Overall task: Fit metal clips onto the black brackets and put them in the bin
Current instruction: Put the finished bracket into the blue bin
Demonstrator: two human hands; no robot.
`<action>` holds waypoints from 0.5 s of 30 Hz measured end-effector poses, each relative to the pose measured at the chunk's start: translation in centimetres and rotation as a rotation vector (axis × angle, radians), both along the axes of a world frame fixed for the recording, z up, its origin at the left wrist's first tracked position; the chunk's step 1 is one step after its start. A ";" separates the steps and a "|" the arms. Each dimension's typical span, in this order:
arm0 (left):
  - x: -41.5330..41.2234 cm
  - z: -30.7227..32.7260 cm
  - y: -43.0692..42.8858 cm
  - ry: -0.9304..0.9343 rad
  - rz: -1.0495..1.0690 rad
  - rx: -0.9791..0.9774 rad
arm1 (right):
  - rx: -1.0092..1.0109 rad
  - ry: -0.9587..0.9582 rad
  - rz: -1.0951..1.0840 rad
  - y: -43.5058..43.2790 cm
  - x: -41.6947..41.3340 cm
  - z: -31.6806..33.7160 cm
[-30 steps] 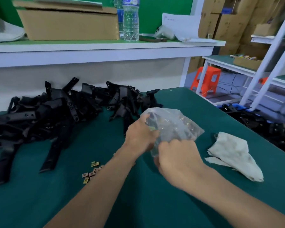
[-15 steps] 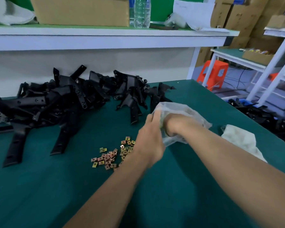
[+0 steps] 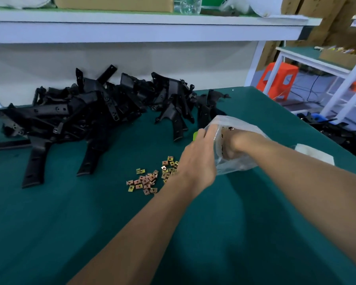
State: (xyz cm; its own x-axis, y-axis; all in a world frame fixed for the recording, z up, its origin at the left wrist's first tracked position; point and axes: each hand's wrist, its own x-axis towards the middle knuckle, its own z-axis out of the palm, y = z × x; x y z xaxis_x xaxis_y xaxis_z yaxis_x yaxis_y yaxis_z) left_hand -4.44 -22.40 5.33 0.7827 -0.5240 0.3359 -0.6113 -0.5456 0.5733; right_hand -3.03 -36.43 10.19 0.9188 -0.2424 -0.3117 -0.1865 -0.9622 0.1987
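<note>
Two bare hands work at a clear plastic bag that sits toward the right side of the green counter. The left hand reaches across from the left, and its fingers pinch the near edge of the bag's mouth, holding it open. The right hand is inside the bag up to the wrist. Its fingers are hidden behind the plastic, so it cannot be told whether they are apart or closed on anything. A loose scatter of small metal clips, brass and copper in colour, lies flat on the counter just left of the left wrist. The black brackets form a large tangled pile along the back of the counter, against the white wall panel; several long pieces jut forward from the pile toward the clips without touching them. A white cloth lies on the counter to the right of the bag, partly hidden by the right forearm. A white shelf runs above the pile, and an orange stool stands beyond the counter's far right corner.
</note>
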 end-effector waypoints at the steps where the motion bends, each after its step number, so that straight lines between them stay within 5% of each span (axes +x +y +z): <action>1: -0.1 -0.1 0.0 -0.004 0.005 0.012 | -0.051 -0.019 0.038 0.6 -0.4 -0.3; 7: -0.3 -0.8 0.8 -0.045 0.025 0.039 | -0.105 0.043 0.051 2.2 -1.1 -1.1; 12: 0.0 -1.1 2.5 -0.066 0.025 0.066 | 0.398 0.001 -0.017 2.5 -1.0 0.5; 15: 1.3 -0.8 5.5 0.335 0.032 -0.286 | 0.938 -0.003 -0.163 4.7 -1.4 1.4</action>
